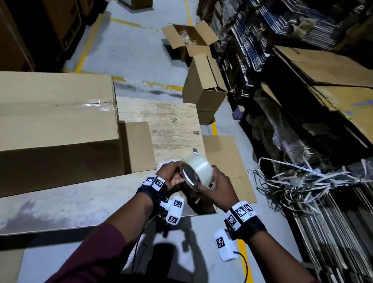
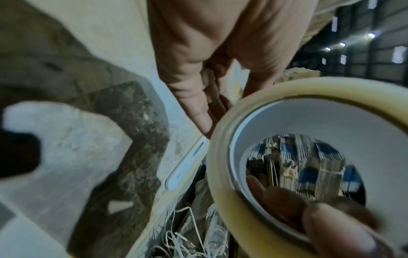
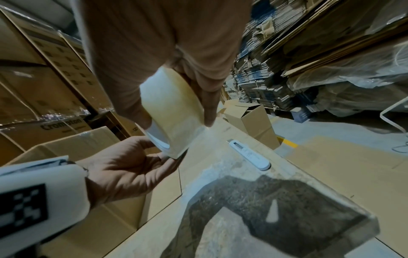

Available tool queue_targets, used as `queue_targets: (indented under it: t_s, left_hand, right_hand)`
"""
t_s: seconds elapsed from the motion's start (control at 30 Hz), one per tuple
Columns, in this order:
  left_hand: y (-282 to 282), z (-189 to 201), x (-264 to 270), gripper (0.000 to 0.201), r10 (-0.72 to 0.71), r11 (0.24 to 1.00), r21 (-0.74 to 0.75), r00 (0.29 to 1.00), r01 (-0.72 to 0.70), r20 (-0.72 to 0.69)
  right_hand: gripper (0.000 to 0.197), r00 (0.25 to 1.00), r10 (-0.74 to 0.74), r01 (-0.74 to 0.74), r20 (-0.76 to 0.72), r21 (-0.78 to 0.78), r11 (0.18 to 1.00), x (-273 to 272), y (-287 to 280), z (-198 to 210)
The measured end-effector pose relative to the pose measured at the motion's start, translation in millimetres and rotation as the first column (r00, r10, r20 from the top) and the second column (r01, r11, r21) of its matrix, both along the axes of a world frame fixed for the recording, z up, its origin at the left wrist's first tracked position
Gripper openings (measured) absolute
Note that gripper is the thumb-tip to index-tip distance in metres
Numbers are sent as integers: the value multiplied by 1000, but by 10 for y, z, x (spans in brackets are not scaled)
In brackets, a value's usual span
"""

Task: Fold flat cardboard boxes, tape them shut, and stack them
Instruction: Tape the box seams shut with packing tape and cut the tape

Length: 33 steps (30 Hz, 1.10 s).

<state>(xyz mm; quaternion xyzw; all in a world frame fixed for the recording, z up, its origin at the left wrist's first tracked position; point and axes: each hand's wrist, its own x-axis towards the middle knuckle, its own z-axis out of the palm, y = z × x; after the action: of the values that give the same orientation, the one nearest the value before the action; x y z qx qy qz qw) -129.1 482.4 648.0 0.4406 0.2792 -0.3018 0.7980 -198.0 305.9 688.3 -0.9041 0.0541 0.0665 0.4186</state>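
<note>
Both hands hold the roll of clear tape (image 1: pixel 194 171) in the air just above the near right corner of the bench (image 1: pixel 71 202). The right hand (image 1: pixel 216 190) grips the roll across its width, thumb on one face and fingers over the other. The left hand (image 1: pixel 171 176) cups the roll's other side, fingertips on the outer wrap and curled lightly round the rim. Neither hand is free.

The step in hand looks like finding the loose end of the tape. To do it well, I would keep the right hand steady as the anchor and turn the roll slowly under a left fingernail until it catches the ridge of the end; clear tape hides its edge, so feel serves better than sight in this dim light. Peel squarely so the strip does not split into a sliver.

The large box (image 1: pixel 51 122) that already has a taped seam lies along the left of the bench, with a flap (image 1: pixel 138 146) beside it towards the middle. A white utility knife (image 3: pixel 250 154) rests near the right edge of the bench, within reach for cutting the strip.

In the right wrist view, a brown carton (image 3: pixel 44 127) behind the bench carries dark lettering that reads roughly "Crompton", part hidden by the left hand. The smaller print is too blurred to read. The wrist bands carry black-and-white square markers, not words.
</note>
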Motion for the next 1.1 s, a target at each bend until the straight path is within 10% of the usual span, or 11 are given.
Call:
queue_targets:
  t_s: [0.53, 0.73, 1.1]
  left_hand:
    - [1044, 1405, 1081, 22, -178, 692, 646, 791, -323, 586]
    - [1690, 1456, 1558, 21, -202, 605, 716, 802, -349, 562]
    - [2759, 1233, 2724, 13, -437, 528, 847, 836, -60, 333]
  right_hand:
    - [49, 986, 108, -147, 125, 364, 920, 185, 672, 779]
    - [25, 994, 88, -110, 66, 631, 768, 591, 1377, 1155]
    - [35, 993, -115, 79, 28, 561, 824, 1650, 2575, 1245]
